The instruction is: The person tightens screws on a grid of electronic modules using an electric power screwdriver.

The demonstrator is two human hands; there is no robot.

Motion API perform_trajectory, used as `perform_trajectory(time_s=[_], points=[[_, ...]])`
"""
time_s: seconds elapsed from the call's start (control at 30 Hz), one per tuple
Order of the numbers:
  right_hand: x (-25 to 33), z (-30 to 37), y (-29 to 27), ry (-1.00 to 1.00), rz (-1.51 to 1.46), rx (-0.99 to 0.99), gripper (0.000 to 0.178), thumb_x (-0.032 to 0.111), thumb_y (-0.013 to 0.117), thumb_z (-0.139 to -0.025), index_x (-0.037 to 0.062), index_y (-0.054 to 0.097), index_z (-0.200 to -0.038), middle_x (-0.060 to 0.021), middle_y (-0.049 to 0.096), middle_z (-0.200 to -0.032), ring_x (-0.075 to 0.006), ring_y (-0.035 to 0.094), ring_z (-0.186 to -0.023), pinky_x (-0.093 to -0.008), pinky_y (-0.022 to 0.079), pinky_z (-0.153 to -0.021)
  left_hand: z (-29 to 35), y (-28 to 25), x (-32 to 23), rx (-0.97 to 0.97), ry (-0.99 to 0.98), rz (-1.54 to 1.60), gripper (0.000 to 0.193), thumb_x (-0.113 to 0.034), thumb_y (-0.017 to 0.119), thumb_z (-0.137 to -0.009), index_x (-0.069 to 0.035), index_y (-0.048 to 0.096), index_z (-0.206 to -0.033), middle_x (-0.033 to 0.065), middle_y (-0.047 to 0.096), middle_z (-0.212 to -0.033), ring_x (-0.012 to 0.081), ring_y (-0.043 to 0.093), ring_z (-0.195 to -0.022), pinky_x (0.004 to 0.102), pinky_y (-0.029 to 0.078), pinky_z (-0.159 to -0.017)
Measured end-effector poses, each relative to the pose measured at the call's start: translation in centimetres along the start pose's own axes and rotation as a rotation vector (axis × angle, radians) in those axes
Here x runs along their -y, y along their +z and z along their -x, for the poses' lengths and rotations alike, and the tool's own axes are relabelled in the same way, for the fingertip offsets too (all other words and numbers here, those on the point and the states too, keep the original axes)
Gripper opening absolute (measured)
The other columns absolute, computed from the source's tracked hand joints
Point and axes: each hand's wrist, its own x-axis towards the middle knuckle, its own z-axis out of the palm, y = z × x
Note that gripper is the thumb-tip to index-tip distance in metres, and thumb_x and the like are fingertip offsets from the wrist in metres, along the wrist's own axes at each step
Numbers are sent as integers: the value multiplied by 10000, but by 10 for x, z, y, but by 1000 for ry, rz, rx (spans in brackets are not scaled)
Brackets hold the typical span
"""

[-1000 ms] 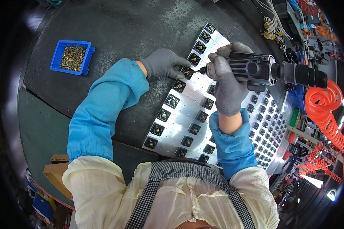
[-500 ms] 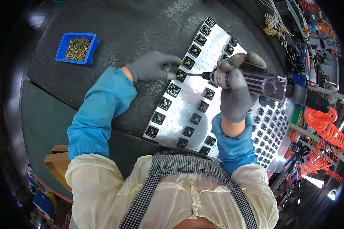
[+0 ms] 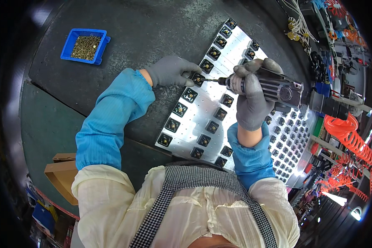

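Observation:
My gloved right hand [image 3: 252, 93] is wrapped around a power screwdriver [image 3: 283, 90], held nearly level with its bit toward the left. The bit's tip meets a small black square block [image 3: 198, 79] with a brass-coloured centre, at the left edge of a silver metal panel [image 3: 194, 118]. My gloved left hand [image 3: 171, 71] reaches in from the left, with forefinger and thumb curled about that same block. Several similar blocks sit in rows along the panel. The screwdriver and right hand hide part of the panel's right side.
A blue bin [image 3: 66, 48] of small brass-coloured screws stands on the dark table [image 3: 136, 31] at the far left. Another panel [image 3: 288, 142] with many black blocks lies to the right. Beyond it hang red coiled hoses [image 3: 345, 130]. An open cardboard box [image 3: 62, 177] sits at lower left.
The view has shifted slightly. My left hand has moved a little to the right, its fingers closer about the block. The screwdriver bit stays at the same block.

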Motion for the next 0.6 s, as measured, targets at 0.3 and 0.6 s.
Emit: perform_trajectory(time_s=[0.3, 0.6], points=[[-1, 0, 19, 52, 187, 72, 437, -78, 670, -809, 37, 512, -1200, -113, 637, -1026, -174, 652, -942, -322, 570, -829, -6, 11, 11, -55, 91, -64, 527, -343, 770, -788, -206, 627, -1276, 98, 661, -816, 239, 645, -750, 372, 490, -693], [1, 2, 26, 79, 148, -22, 470, -85, 661, -818, 41, 482, -1234, -127, 625, -1039, -173, 646, -941, -310, 570, -822, -7, 8, 15, -6, 58, -53, 525, -337, 772, -785, -204, 629, -1272, 95, 662, -806, 241, 648, -736, 366, 494, -683]])
